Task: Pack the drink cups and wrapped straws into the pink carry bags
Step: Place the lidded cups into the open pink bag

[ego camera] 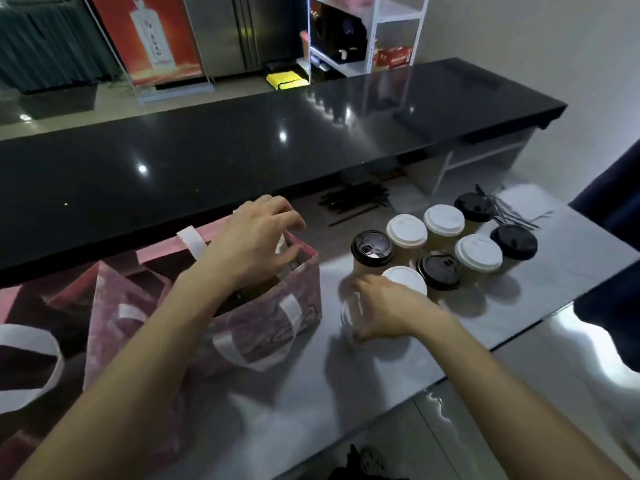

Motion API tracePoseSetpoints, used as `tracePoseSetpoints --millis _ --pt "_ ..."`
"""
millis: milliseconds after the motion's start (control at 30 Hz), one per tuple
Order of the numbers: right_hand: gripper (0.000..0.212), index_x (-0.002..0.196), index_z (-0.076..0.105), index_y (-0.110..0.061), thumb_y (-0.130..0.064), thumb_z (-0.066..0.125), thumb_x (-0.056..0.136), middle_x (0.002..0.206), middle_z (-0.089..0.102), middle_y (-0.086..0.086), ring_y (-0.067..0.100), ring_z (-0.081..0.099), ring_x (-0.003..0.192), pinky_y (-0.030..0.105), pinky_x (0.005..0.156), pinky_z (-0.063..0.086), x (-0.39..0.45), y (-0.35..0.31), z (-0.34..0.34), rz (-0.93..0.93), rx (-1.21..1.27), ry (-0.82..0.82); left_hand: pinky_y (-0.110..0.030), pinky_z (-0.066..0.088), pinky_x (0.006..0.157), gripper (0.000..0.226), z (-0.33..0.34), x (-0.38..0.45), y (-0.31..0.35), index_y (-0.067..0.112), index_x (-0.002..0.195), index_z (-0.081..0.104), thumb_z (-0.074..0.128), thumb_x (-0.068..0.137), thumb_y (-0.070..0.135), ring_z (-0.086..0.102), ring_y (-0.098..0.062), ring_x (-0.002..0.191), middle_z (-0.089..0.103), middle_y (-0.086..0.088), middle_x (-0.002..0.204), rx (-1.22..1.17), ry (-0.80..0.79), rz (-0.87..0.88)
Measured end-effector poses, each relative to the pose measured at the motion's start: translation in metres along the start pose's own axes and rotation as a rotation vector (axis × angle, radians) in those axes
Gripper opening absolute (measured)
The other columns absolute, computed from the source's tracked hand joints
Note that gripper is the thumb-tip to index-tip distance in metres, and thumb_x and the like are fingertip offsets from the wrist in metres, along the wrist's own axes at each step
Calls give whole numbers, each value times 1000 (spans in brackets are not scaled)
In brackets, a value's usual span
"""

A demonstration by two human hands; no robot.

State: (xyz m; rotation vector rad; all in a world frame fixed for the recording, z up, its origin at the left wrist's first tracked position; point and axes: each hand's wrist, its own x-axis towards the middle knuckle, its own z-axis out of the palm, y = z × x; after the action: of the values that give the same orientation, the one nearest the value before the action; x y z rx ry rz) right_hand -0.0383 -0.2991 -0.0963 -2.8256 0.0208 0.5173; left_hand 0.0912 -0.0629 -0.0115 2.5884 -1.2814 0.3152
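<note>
A pink carry bag (273,323) with white handles stands open on the steel counter. My left hand (256,237) reaches over its mouth, fingers curled at the far rim, and what it grips is unclear. My right hand (384,310) wraps around a white-lidded drink cup (407,277) just right of the bag. Behind it stand several more cups (445,220) with white or black lids. Dark wrapped straws (353,202) lie under the black ledge, and another bunch of straws (512,216) lies at the far right.
More pink bags (114,306) stand to the left of the open one. A glossy black raised ledge (242,150) runs along the back of the steel counter (381,382). A person in dark clothing (613,237) stands at the right edge.
</note>
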Motion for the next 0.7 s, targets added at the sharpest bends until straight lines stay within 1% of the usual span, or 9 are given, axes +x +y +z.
tracePoseSetpoints --millis 67,167,233,300,400,467,533,633,700 --pt "96 148 56 -19 -62 83 66 149 55 2 25 55 138 37 113 49 4 -1 8 -24 -43 -36 -43 48 105 33 2 1 1 27 127 74 71 100 46 55 -17 121 64 7 129 6 -25 -11" --pt "83 139 61 -16 -55 84 70 140 60 5 27 60 130 40 104 55 12 -5 7 -71 -139 -49 -43 48 104 33 0 -1 1 26 127 75 70 100 44 56 -17 121 65 7 129 23 -34 -39" --pt "81 136 61 -14 -57 82 72 134 62 8 29 63 124 40 101 56 15 -10 2 -85 -189 -60 -42 48 104 32 -5 -5 2 25 127 75 69 100 41 56 -18 121 67 7 130 37 -46 -59" --pt "79 134 61 -15 -61 79 73 127 63 7 30 64 119 40 98 57 13 -15 -9 -107 -199 -29 -41 48 103 32 -10 -9 2 25 128 75 70 100 40 58 -19 121 68 6 130 63 -58 -76" --pt "74 128 61 -20 -69 67 73 118 62 3 28 63 114 41 96 54 6 -20 -41 -152 -182 86 -41 49 102 35 -20 -18 1 25 131 74 70 100 42 60 -20 119 68 6 129 112 -70 -108" --pt "85 134 59 -22 -77 54 68 122 62 1 27 61 117 41 98 53 2 -24 -73 -165 -151 169 -39 50 101 37 -27 -26 0 27 132 73 70 100 44 60 -19 120 67 7 129 146 -77 -145" --pt "93 141 54 -24 -79 48 66 128 64 0 25 60 117 40 94 51 -1 -30 -105 -185 -85 288 -36 52 95 35 -32 -37 -3 29 130 72 71 100 46 62 -18 117 67 8 126 172 -81 -195" --pt "77 131 55 -26 -74 53 71 116 64 -2 23 58 100 38 81 44 1 -42 -146 -267 38 491 -33 54 82 24 -41 -54 -6 30 118 74 72 99 46 65 -15 104 67 11 111 170 -89 -281" --pt "68 125 56 -24 -71 55 76 110 62 -2 23 57 96 38 78 43 6 -55 -165 -354 130 582 -33 56 77 21 -44 -65 -10 32 112 74 71 99 48 66 -13 97 69 14 104 189 -130 -340"
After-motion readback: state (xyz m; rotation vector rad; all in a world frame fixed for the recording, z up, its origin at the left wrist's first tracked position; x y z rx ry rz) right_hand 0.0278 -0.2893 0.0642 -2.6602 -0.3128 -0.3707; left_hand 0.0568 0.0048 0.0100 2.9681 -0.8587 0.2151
